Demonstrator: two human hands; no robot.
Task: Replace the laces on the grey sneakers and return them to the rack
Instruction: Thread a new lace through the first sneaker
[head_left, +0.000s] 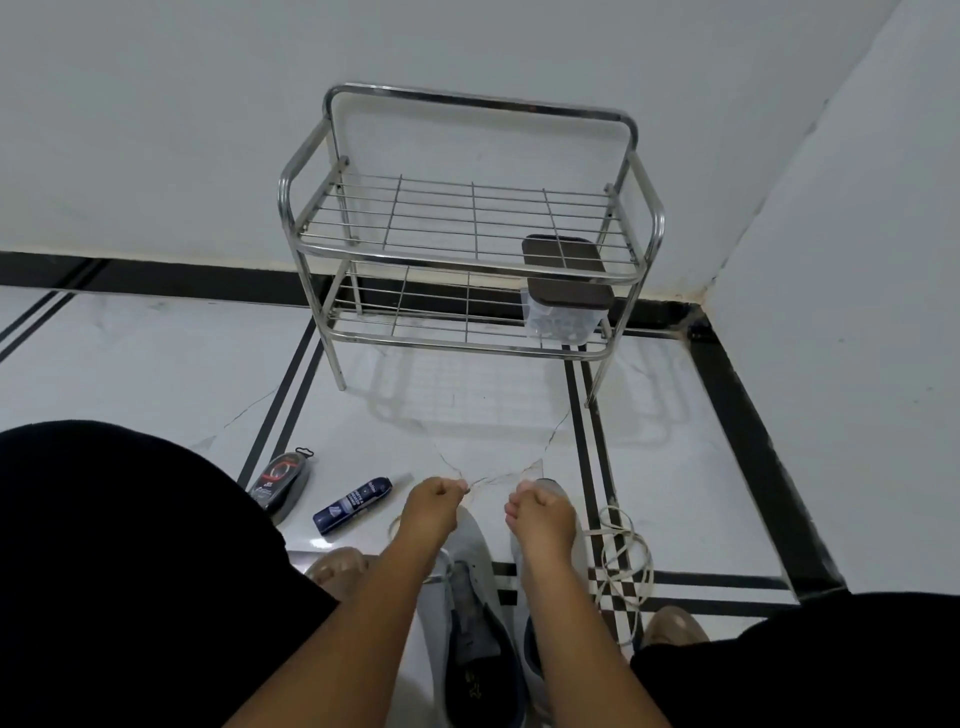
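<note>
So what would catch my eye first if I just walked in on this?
Probably the two fists at the bottom centre: the left hand and right hand are raised over a pair of grey sneakers on the floor, each seeming to pinch a lace end. Behind them a shiny metal shoe rack stands against the wall, with a brown-lidded plastic box on its lower shelf.

rack (470, 98): shiny metal tube; floor (156, 364): glossy tile; sneakers (480, 566): matt grey cloth
</note>
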